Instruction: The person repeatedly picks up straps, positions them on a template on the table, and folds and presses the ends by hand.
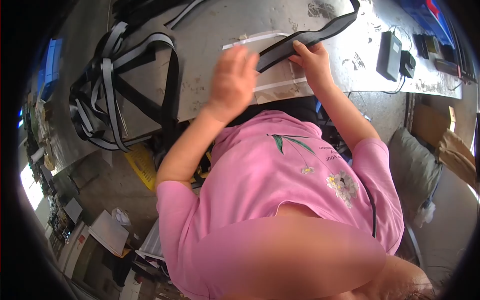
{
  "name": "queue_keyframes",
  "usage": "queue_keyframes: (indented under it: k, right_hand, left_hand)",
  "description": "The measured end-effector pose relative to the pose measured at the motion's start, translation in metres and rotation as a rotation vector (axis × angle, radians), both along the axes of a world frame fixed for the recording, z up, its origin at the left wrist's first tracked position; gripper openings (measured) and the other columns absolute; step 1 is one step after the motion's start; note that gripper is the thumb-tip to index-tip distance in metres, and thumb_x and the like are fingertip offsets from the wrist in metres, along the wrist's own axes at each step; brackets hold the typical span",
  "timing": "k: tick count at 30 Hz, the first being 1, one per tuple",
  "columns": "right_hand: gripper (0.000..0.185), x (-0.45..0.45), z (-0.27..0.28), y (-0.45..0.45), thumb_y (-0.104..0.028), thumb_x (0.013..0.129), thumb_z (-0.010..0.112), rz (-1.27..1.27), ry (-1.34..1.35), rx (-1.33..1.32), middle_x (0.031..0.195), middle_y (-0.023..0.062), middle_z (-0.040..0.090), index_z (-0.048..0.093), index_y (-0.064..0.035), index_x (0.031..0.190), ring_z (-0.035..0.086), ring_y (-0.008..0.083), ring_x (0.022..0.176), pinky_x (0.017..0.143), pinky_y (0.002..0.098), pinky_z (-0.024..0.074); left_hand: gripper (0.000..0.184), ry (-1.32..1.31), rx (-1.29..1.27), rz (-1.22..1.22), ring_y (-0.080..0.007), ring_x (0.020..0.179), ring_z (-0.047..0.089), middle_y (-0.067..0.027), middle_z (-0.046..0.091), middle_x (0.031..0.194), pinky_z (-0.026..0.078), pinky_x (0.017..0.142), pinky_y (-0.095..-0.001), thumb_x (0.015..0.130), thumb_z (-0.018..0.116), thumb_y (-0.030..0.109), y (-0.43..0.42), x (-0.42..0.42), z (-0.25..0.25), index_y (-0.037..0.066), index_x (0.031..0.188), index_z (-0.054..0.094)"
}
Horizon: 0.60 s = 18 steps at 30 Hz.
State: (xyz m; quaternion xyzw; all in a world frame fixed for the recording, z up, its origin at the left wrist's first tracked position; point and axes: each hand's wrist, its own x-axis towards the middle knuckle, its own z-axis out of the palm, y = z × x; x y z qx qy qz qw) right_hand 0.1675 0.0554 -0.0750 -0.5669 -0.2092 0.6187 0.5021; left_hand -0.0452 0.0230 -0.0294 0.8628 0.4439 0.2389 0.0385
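Here's the right hand (315,62), upper middle of the frame, thumb on top, pinched onto a long, flat grey strip with black edges (320,36), apparently woven, lying across the scuffed metal surface (200,90). Left hand (232,82) blurred by the strip's lower end; can't tell if its fingers grip. This looks light, soft, bendy, hardly fragile, judging by that wavy upper-right run! Best hold: flat between thumb and fingers, across both edges.
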Motion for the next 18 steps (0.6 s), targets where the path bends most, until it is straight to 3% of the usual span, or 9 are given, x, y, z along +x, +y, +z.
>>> queue_keyframes:
  k: [3,6,8,9,11,13,15,16,18]
  right_hand:
    - [0.026,0.003,0.009,-0.008,-0.016,0.082,0.069,-0.022,-0.130,0.043,0.085,0.0076,0.063,0.057,0.0030,0.096,0.063,0.0152,0.073,0.061,0.0253,0.0543]
    - [0.044,0.046,0.018,-0.008,-0.040,0.089,0.058,0.557,-0.581,-0.079,0.058,0.0064,0.061,0.063,-0.0001,0.073,0.060,0.0129,0.054,0.053,0.0272,0.0469]
    - [0.039,0.062,0.042,-0.008,-0.037,0.091,0.057,0.554,-0.869,-0.056,0.059,0.0059,0.059,0.062,0.0004,0.079,0.056,0.0112,0.054,0.049,0.0291,0.0457]
    - [0.031,0.067,0.043,-0.003,-0.033,0.090,0.057,0.533,-1.231,0.270,0.058,0.0065,0.058,0.063,-0.0029,0.085,0.054,0.0160,0.049,0.049,0.0313,0.0445]
    - [0.018,0.078,0.060,0.010,-0.023,0.086,0.061,0.551,-1.418,0.619,0.079,0.0088,0.061,0.062,-0.0068,0.095,0.059,0.0261,0.073,0.064,0.0345,0.0472]
    - [0.033,0.089,0.046,0.032,-0.022,0.083,0.062,0.674,-1.498,0.860,0.108,0.0098,0.058,0.056,-0.0109,0.114,0.053,0.0280,0.106,0.088,0.0374,0.0432]
    - [0.046,0.099,0.028,0.037,-0.027,0.084,0.062,0.753,-1.725,0.864,0.118,0.0094,0.055,0.048,-0.0129,0.125,0.048,0.0275,0.116,0.096,0.0399,0.0383]
    - [0.056,0.106,0.019,0.034,-0.037,0.083,0.061,0.864,-1.745,0.598,0.127,0.0093,0.050,0.043,-0.0153,0.132,0.043,0.0264,0.123,0.101,0.0452,0.0335]
    - [0.062,0.115,0.017,0.025,-0.047,0.082,0.060,0.810,-1.843,0.532,0.130,0.0096,0.048,0.043,-0.0156,0.132,0.043,0.0280,0.123,0.100,0.0484,0.0330]
  left_hand:
    - [0.058,0.071,-0.218,-0.069,-0.0329,0.125,0.037,-0.0177,0.044,0.129,0.029,0.107,-0.0441,0.076,0.067,0.024,-0.024,0.044,-0.023,-0.001,0.125,0.048]
    - [0.066,0.123,-0.237,-0.039,-0.0327,0.126,0.035,-0.0177,0.042,0.131,0.027,0.107,-0.0449,0.075,0.068,0.031,-0.025,0.056,-0.034,-0.001,0.128,0.045]
    - [0.065,0.118,-0.227,-0.045,-0.0328,0.126,0.036,-0.0174,0.043,0.130,0.027,0.107,-0.0456,0.075,0.068,0.032,-0.022,0.059,-0.036,0.000,0.127,0.045]
    - [0.062,0.097,-0.237,-0.060,-0.0331,0.126,0.036,-0.0174,0.043,0.130,0.027,0.107,-0.0457,0.076,0.068,0.029,-0.021,0.060,-0.036,0.000,0.126,0.046]
    - [0.057,0.075,-0.253,-0.086,-0.0326,0.126,0.036,-0.0167,0.043,0.129,0.026,0.108,-0.0461,0.078,0.066,0.027,-0.019,0.061,-0.035,0.000,0.124,0.046]
    - [0.057,0.082,-0.254,-0.101,-0.0320,0.126,0.036,-0.0161,0.043,0.129,0.026,0.108,-0.0461,0.078,0.066,0.028,-0.014,0.062,-0.037,0.001,0.124,0.046]
    - [0.057,0.090,-0.249,-0.110,-0.0313,0.126,0.036,-0.0156,0.042,0.129,0.026,0.108,-0.0462,0.078,0.066,0.029,-0.011,0.062,-0.037,0.002,0.123,0.046]
    - [0.057,0.092,-0.250,-0.114,-0.0306,0.126,0.035,-0.0149,0.042,0.128,0.026,0.108,-0.0466,0.078,0.066,0.030,-0.010,0.063,-0.037,0.002,0.123,0.046]
    - [0.057,0.094,-0.257,-0.113,-0.0298,0.126,0.035,-0.0142,0.042,0.128,0.026,0.109,-0.0470,0.078,0.066,0.031,-0.011,0.066,-0.039,0.003,0.123,0.047]
